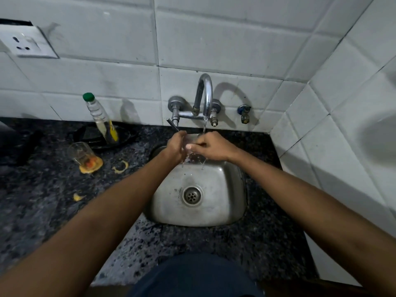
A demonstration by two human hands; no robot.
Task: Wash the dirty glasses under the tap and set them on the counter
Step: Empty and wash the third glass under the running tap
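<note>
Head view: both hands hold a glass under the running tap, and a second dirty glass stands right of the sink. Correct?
Not quite. The head view shows the second glass left of the sink, on the counter. Both hands do hold a glass under the running tap.

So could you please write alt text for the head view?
Both hands, left hand and right hand, hold a clear glass under the running tap over a steel sink. Another dirty glass stands on the counter left.

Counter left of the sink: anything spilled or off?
Yes. A dirty glass stands in a yellow-orange puddle, with a ring-shaped smear and a smaller blob on the dark counter nearby. The socket on the wall looks loose and tilted.
</note>
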